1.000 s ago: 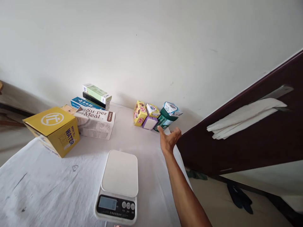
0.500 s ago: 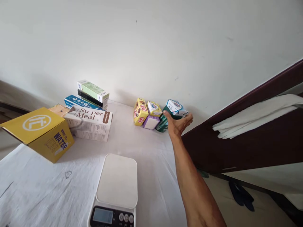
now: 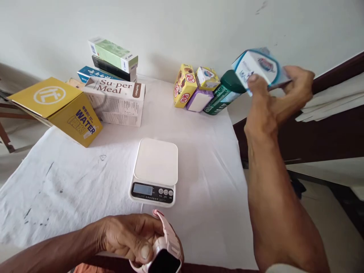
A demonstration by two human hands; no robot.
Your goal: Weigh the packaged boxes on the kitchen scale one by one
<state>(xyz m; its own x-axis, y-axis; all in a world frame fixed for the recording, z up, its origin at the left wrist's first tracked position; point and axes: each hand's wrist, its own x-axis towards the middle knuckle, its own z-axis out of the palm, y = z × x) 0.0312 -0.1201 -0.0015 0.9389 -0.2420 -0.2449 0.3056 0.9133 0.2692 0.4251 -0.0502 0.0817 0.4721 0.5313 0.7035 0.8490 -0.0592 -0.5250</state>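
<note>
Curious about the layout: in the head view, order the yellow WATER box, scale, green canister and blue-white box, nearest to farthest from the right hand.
1. Blue-white box: in the right hand
2. Green canister: just left
3. Scale: mid-table
4. Yellow WATER box: far left

Left grip [image 3: 131, 232]: a bare human hand, broad thumb right up front, wide rounded nail in plain sight, creases across the knuckles.
Left forearm [image 3: 62, 244]: bare as well, slim towards the wrist.
Right grip [image 3: 264, 113]: over to the other bare hand, lean, long-thumbed, a little blurred at the fingers.
Right forearm [image 3: 270, 182]: bare and sinewy, thickening towards the elbow.
Right sleeve [image 3: 284, 269]: just a whitish cloth sliver peeking in!
Lower-left cloth [image 3: 89, 268]: orange, folded, perhaps clothing; can't tell.
</note>
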